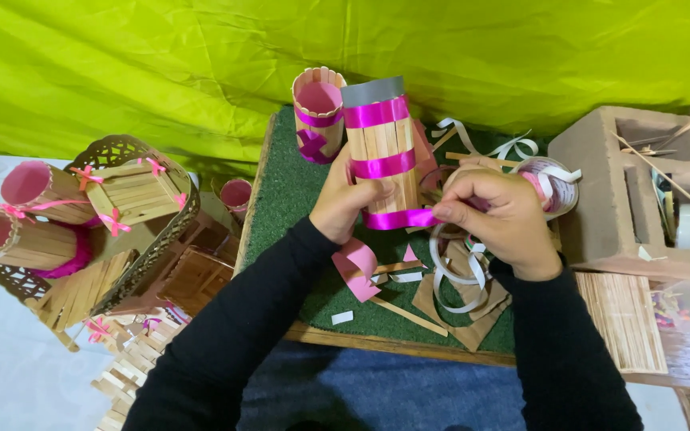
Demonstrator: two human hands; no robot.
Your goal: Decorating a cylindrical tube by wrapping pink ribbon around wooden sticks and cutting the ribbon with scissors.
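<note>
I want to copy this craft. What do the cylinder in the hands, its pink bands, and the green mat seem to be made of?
Cylinder: flat pale wooden sticks side by side, matte, grain visible; grey top, material unclear. Pink bands: glossy ribbon or tape, it reflects light. Green mat: looks like artificial turf, short fuzzy pile.

Single view, head-worn camera. Position: above and behind the person's forearms, looking forward and steeply down. Range: close; both black sleeves enter from the bottom edge and the hands sit at frame centre. Field: green mat (297, 199) on the desk at centre, yellow-green cloth backdrop (161, 64) across the top. No second view.
</note>
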